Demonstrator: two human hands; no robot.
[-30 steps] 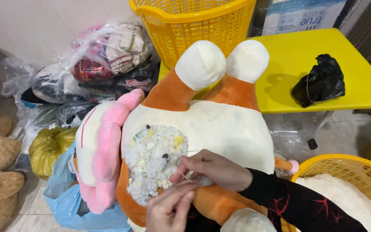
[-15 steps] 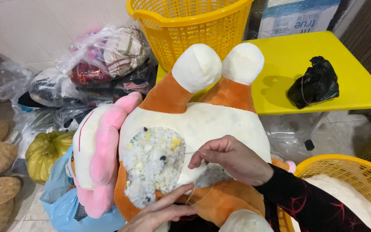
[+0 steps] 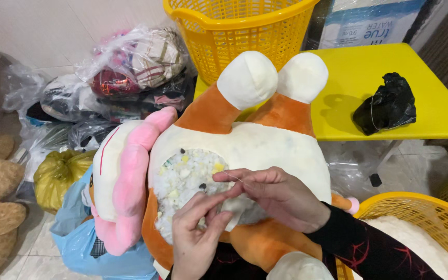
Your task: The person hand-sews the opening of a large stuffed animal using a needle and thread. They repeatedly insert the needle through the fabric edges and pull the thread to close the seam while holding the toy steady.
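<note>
Orange-and-cream plush toy (image 3: 265, 150) fills the frame's centre, its long axis running up toward the yellow basket (image 3: 234, 31). Your right hand (image 3: 278, 197) pinches a thread at the stuffing-filled opening (image 3: 185, 181); your left hand (image 3: 195, 238), nearer you, pinches its lower edge.

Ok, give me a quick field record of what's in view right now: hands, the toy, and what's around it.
left hand: at the lower edge of the opening, fingers on the fabric
right hand: pinching at the edge of the opening; a thin thread runs by its fingers
plush toy: orange and cream, lying across the lap, seam open
stuffing: white foam bits with yellow and dark flecks, showing in the opening
pink plush: beside the toy
table: yellow, bears a black bag
baskets: yellow, one behind, one at the lower right
</note>
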